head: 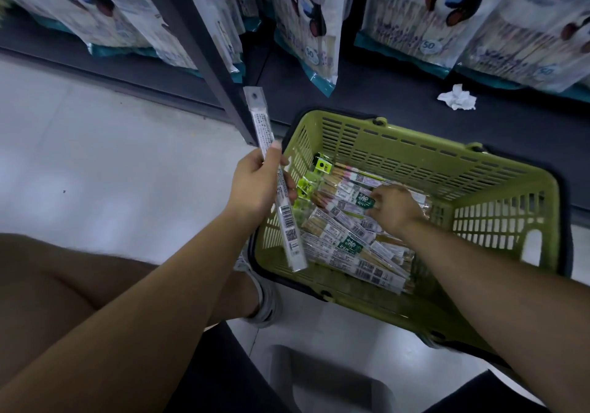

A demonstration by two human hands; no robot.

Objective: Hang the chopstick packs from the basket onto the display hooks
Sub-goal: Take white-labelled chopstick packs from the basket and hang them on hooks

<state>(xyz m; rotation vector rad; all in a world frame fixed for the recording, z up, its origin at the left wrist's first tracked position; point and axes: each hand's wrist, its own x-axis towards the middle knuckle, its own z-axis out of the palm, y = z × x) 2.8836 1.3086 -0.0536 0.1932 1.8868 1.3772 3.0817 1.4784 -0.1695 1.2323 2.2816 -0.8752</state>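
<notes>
A green plastic basket sits on the floor against the dark base shelf, holding several chopstick packs with barcodes and green labels. My left hand is closed around a long white chopstick pack, held upright and tilted, its hang-hole end pointing up at the shelf post. My right hand is down inside the basket, with its fingers pinching a green-labelled pack on top of the pile. No display hooks are visible.
Large panda-printed bags hang above the dark base shelf. A crumpled white tissue lies on that shelf. A dark upright post stands left of the basket. My knee and grey shoe are beside the basket.
</notes>
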